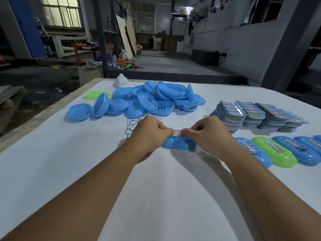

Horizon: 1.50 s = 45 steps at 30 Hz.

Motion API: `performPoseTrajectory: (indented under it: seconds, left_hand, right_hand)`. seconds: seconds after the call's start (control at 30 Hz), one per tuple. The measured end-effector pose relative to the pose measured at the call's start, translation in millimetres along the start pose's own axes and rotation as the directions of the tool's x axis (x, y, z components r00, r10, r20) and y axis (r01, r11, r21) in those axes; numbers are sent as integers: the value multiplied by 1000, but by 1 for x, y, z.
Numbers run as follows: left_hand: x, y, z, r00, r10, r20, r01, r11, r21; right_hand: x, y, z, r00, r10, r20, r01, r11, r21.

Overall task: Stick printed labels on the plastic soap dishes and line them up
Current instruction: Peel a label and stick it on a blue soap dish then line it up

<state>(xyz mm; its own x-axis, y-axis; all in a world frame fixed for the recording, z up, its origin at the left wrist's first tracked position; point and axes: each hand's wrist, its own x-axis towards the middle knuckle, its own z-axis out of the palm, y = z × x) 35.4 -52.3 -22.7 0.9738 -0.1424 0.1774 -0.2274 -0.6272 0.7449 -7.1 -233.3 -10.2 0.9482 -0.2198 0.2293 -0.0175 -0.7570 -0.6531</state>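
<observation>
While a label is stretched between both hands, a blue soap dish is dressed at the table's middle.

At far left the pile of unlabelled dishes is left loose; each looks light, stiff and slick, best taken by the rim. The left hand is curled, pinching the left end of the label; the right hand pinches the right end likewise. The thin, limp label is held taut over the blue soap dish resting on the table. Near right, the row of labelled dishes is lined up, label stacks beyond it.

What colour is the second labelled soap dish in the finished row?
Green, clearest in the head view, set among blue ones.
</observation>
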Motion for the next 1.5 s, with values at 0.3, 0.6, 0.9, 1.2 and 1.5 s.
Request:
performPoseTrajectory:
  seconds: [0.3, 0.6, 0.9, 1.2, 1.5]
  left_hand:
    - [1, -2, 3, 1000, 10, 5, -10, 995, 104]
    - [-3, 7, 6, 975, 190, -119, -115, 877, 466]
    - [-3, 8, 6, 939, 305, -160, -136, 756, 641]
    - [0, 5, 6, 957, 249, -146, -103, 766, 634]
    - [1, 1, 3, 969, 207, -136, -74, 766, 639]
  right_hand:
    - [-2, -3, 3, 1000, 22, -22, -25, 993, -119]
    - [-2, -9, 1, 997, -40, -69, 12, 929, -371]
    - [0, 1, -3, 997, -68, 35, 75, 959, -272]
    - [-10, -11, -1, 923, -271, 274, 310, 945, -109]
    - [-12, 1, -34, 973, 59, 225, 65, 860, -506]
